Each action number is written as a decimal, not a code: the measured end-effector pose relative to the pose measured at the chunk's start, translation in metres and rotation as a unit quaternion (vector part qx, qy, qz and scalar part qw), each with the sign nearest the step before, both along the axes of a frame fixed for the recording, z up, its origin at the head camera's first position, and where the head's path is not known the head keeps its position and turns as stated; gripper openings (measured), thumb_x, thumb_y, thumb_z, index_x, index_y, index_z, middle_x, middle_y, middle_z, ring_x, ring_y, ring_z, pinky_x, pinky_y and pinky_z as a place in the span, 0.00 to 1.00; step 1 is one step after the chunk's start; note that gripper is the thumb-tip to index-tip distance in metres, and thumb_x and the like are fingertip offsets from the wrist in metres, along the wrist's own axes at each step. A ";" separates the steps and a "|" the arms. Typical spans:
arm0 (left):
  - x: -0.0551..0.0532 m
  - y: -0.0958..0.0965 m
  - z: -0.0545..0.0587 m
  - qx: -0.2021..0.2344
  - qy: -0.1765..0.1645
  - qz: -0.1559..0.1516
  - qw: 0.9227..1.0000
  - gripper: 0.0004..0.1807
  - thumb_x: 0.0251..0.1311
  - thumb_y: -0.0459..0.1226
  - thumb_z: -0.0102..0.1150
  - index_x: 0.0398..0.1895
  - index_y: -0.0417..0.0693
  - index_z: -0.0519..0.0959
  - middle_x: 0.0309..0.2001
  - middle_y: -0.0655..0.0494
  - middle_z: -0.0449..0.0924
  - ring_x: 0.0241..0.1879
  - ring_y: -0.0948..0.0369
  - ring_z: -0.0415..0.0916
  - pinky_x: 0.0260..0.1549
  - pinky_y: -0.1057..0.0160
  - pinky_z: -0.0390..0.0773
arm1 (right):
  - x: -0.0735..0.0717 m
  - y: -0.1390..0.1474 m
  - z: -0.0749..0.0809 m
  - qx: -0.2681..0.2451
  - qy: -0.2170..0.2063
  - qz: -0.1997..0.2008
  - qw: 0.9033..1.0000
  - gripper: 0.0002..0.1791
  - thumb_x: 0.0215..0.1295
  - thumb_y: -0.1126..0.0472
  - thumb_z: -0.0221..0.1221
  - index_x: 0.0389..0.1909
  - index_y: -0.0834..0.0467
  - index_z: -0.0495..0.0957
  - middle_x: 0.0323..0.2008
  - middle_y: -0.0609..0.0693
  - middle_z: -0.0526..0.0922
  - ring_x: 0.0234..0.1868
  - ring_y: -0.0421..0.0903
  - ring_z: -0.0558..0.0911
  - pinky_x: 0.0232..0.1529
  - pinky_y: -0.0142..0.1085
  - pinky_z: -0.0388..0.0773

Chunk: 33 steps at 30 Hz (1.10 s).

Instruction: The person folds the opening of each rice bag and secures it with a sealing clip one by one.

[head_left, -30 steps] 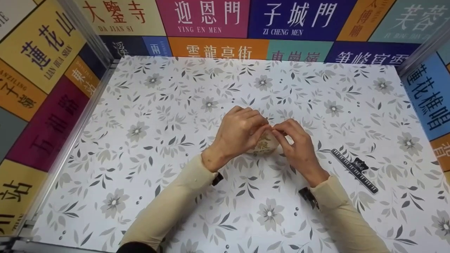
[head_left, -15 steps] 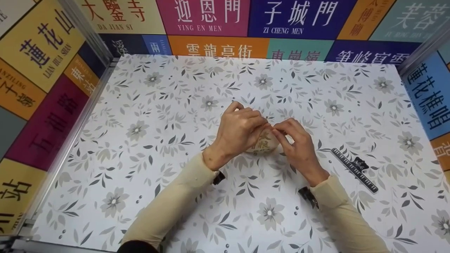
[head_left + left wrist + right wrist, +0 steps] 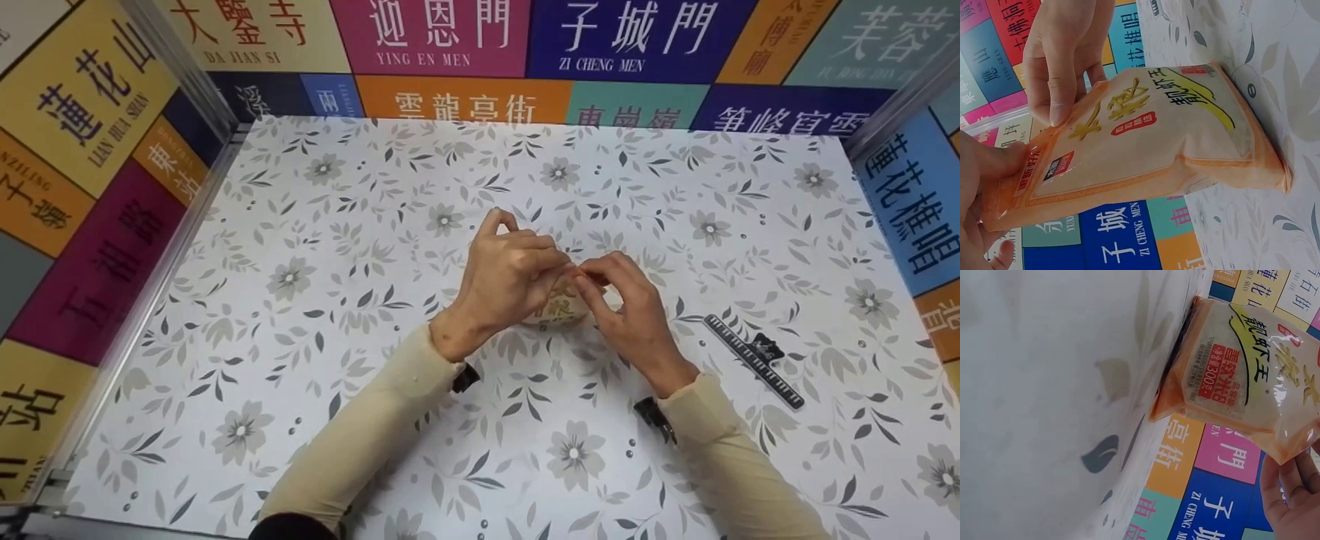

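A small bag of rice with orange edges, gold and black lettering stands upright on its bottom end, resting on the table. In the head view the hands partly cover the bag. My left hand pinches the top edge from the left, one finger raised. Opposite it, my right hand pinches the same edge between thumb and fingers. The left wrist view shows the left hand and right hand close together on the top strip, which looks unbroken. In the right wrist view the right hand holds the upper corner.
A black-and-white strip with a piano-key pattern and a black ornament lies right of the right hand. Floral paper covers the table. Colourful panels with Chinese lettering stand at the back and sides.
A finger of my left hand has risen away from the others. The right fingertips have shifted slightly left along the bag's top edge. The bag stays in place.
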<state>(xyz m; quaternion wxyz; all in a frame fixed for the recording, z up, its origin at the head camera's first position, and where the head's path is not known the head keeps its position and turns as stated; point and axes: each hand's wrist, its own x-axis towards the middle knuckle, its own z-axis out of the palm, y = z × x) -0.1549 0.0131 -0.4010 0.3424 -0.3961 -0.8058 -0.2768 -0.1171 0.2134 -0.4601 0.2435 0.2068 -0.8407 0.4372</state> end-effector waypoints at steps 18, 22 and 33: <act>0.003 -0.006 0.005 -0.045 -0.064 -0.003 0.997 0.09 0.67 0.46 0.68 0.31 0.55 0.92 0.29 0.63 0.90 0.27 0.65 0.85 0.44 0.57 0.71 | -0.001 -0.014 0.012 0.027 0.081 -0.019 0.996 0.01 0.70 0.68 0.65 0.39 0.62 0.84 0.36 0.55 0.83 0.41 0.48 0.83 0.51 0.22 0.77; 0.003 -0.009 0.005 -0.067 -0.079 -0.019 0.994 0.14 0.72 0.49 0.62 0.34 0.54 0.90 0.29 0.63 0.88 0.29 0.64 0.84 0.42 0.58 0.72 | -0.001 -0.014 0.012 0.013 0.081 -0.016 0.996 0.02 0.67 0.69 0.67 0.39 0.62 0.85 0.36 0.55 0.83 0.40 0.48 0.83 0.51 0.22 0.76; 0.000 -0.013 0.004 -0.066 -0.078 -0.043 0.994 0.11 0.73 0.43 0.61 0.38 0.52 0.90 0.34 0.61 0.90 0.33 0.63 0.86 0.38 0.61 0.76 | -0.001 -0.015 0.014 -0.007 0.080 -0.007 0.997 0.02 0.67 0.71 0.66 0.37 0.62 0.86 0.34 0.56 0.82 0.37 0.48 0.81 0.44 0.26 0.74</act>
